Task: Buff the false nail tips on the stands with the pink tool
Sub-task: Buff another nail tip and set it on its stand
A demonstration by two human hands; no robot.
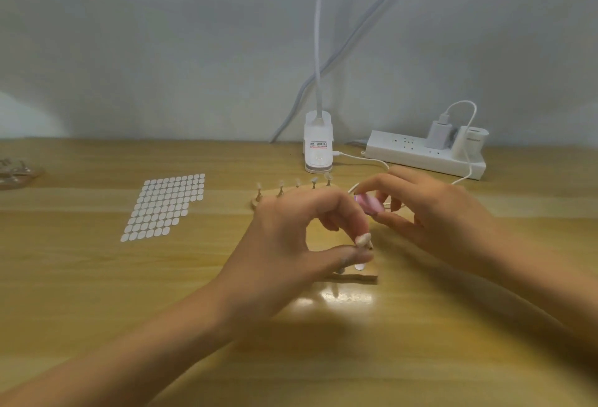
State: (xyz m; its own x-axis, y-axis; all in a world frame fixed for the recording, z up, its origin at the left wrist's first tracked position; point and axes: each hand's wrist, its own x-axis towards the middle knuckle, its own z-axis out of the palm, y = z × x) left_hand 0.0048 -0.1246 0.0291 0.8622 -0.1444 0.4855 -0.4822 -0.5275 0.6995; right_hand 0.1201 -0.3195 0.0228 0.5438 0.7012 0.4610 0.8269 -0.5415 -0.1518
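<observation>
My left hand (291,244) pinches a small stand with a pale false nail tip (363,239) between thumb and forefinger, above a wooden base (359,278) that it mostly hides. To its right my right hand (430,212) holds the pink tool (370,204), with the tool's end pointing left toward the pinched tip. A second wooden base (255,204) lies behind my left hand, and several nail tips on stands (313,181) rise from it in a row.
A sheet of white oval stickers (165,206) lies on the wooden table (97,277) at the left. A white clip lamp (318,144) and a white power strip (424,155) with chargers and cables stand by the wall. Clear packaging (16,170) sits at the far left edge.
</observation>
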